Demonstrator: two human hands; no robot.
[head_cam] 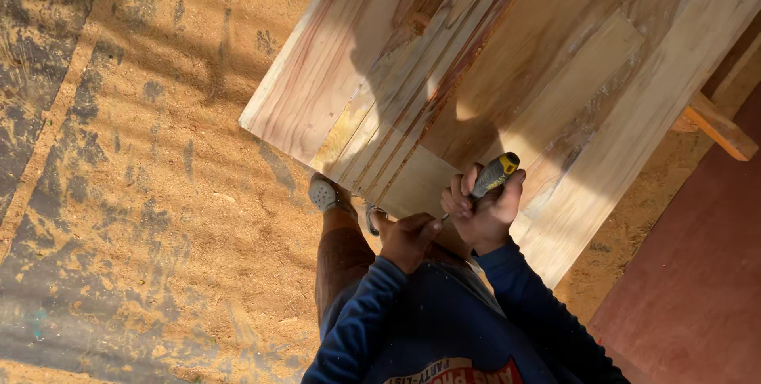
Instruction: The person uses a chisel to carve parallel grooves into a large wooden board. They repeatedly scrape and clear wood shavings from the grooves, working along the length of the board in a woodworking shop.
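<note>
Right hand [485, 213] grips a grey-and-yellow-handled screwdriver [493, 175], shaft angled lower-left toward the closed left hand [408, 240] at the pale wooden panel's [507, 75] edge.

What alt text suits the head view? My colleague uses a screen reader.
Seen from above, a person's right hand grips a yellow-and-grey screwdriver at the edge of a wooden panel, with the left hand beside its tip. Sawdust covers the floor.

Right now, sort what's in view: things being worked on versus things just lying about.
In use: screwdriver gripped in the right hand; left hand beside its tip; wooden panel.

Lying about: sawdust on the floor; red board; wooden strut.
</note>
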